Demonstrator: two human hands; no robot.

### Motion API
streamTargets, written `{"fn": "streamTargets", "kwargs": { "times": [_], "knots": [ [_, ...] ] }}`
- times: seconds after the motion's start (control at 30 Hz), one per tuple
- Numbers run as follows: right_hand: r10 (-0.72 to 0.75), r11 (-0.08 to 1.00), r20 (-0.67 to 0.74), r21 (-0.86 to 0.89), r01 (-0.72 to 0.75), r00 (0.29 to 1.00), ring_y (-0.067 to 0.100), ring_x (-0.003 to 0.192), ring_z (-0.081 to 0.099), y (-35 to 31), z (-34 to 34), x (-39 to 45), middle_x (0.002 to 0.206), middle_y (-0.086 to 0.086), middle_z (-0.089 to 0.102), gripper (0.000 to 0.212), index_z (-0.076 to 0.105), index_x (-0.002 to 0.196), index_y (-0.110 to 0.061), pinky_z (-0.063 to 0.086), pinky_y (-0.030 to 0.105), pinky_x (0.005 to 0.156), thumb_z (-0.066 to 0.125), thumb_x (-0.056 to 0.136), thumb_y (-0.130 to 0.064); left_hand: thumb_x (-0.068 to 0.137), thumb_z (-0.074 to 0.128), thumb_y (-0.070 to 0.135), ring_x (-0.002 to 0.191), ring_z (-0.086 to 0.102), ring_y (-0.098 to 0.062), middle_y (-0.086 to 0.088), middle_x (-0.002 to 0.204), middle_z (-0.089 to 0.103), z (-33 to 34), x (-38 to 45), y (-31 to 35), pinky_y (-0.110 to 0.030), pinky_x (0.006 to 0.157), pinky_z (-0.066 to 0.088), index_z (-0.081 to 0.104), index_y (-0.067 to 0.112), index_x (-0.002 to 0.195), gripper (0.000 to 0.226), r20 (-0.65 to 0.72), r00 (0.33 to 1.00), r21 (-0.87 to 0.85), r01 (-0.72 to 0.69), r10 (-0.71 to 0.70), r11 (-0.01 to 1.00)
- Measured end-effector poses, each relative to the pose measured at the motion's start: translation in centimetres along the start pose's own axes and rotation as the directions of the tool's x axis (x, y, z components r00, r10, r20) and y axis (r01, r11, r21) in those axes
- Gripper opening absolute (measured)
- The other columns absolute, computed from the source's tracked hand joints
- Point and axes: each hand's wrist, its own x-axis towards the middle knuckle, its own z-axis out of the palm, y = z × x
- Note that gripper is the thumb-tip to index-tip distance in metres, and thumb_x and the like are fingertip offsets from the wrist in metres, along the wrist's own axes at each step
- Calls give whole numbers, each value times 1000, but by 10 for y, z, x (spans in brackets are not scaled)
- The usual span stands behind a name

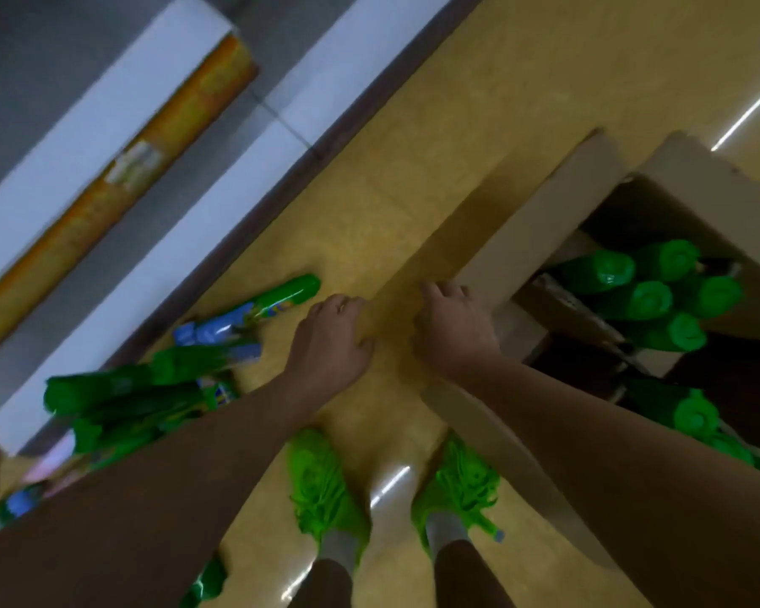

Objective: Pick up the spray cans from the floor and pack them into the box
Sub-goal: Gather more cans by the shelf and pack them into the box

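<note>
Several green spray cans [124,397] lie in a heap on the yellow floor at the left; one more can [277,298] lies apart, nearer my hands. The open cardboard box [540,230] stands at the right with several green-capped cans [652,298] upright inside. My left hand [332,340] hangs over the floor just right of the loose can, fingers loosely curled, holding nothing. My right hand [453,329] hovers beside the box's near flap, fingers also loosely curled and empty. The view is blurred.
My two feet in bright green shoes [325,489] stand on the floor below my hands. A white and dark skirting [220,204] runs diagonally at the left, with a long orange board [119,186] beyond it. More cans sit in the box's lower compartment [694,416].
</note>
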Motion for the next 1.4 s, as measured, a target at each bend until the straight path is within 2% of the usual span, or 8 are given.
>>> {"fn": "streamTargets", "kwargs": {
  "times": [0.37,0.5,0.67,0.83,0.9,1.0,1.13,1.4],
  "knots": [
    [-191,945,227,-221,241,955,33,124,43,-132,105,-18,138,10,48,78,35,146,-19,45,43,95,72,79,-38,87,70,39,119,53,-31,-11,136,53,42,-122,-172,-37,97,45,55,14,135,57,44,918,-287,389,-394,875],
    [-265,918,245,-231,321,933,32,125,42,-187,130,-11,138,10,47,80,34,146,-19,42,42,100,73,79,-41,85,70,40,108,59,-35,-14,120,63,31,-145,-218,-38,84,47,65,17,119,42,-69,782,-364,558,-619,746],
    [-365,900,159,-192,391,917,33,127,43,-255,155,-3,144,13,40,90,27,150,-18,39,40,103,76,78,-42,76,73,32,102,51,-38,-18,113,57,5,-169,-258,-43,85,41,65,14,112,41,-501,606,-328,528,-618,783],
    [-433,880,97,-170,443,896,39,128,44,-307,179,7,149,17,32,99,20,151,-25,42,43,99,80,74,-42,70,78,41,118,43,-40,-18,131,46,-12,-160,-297,-46,94,36,49,11,130,73,-372,349,-511,697,-860,504],
    [-460,856,113,-208,473,881,39,124,46,-317,191,14,148,17,32,97,22,150,-26,44,43,95,80,74,-41,69,79,46,121,43,-39,-17,134,43,-9,-154,-311,-47,96,38,43,10,134,82,-261,338,-556,713,-904,427],
    [-477,830,137,-255,497,868,40,123,44,-323,206,22,145,17,33,86,30,147,-25,44,44,94,78,77,-39,73,80,42,117,51,-39,-18,130,48,3,-145,-330,-46,93,45,37,8,136,84,-137,413,-644,654,-900,398],
    [-493,822,100,-272,500,864,40,114,48,-320,215,24,136,16,40,57,49,134,-18,44,41,90,73,83,-22,75,80,30,107,57,-38,-19,121,55,15,-139,-344,-43,83,48,41,8,130,71,-162,465,-679,588,-870,440],
    [-533,822,98,-176,542,840,38,101,55,-306,203,26,121,16,49,51,60,128,-14,46,38,84,67,78,-5,68,83,30,87,61,-29,-11,98,65,21,-150,-350,-33,66,40,49,9,115,62,-207,463,-688,557,-862,465]
  ]
}}
